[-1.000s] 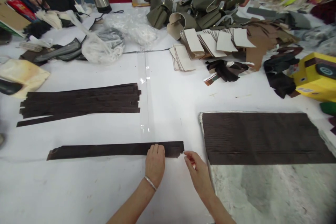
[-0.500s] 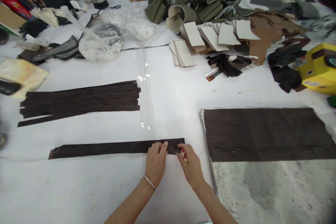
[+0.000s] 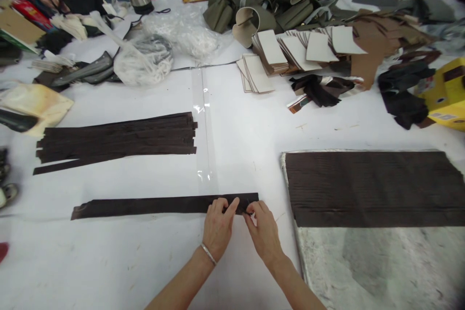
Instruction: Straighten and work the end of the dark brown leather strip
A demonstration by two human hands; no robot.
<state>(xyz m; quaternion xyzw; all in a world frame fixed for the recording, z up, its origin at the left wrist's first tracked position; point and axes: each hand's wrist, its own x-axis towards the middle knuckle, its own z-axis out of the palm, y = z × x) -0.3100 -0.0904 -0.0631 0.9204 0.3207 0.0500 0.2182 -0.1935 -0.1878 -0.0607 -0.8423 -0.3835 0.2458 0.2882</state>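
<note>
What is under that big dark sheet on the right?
The dark sheet lies on a grey board, whose bare part shows in front of it. Whatever sits directly beneath the sheet is covered.

head view, close, looking forward-down at white table [image 3: 232,126].

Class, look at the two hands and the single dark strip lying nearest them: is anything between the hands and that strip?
Nothing visible. The left hand and right hand are both already at the right end of the dark strip, fingers touching it.
</note>
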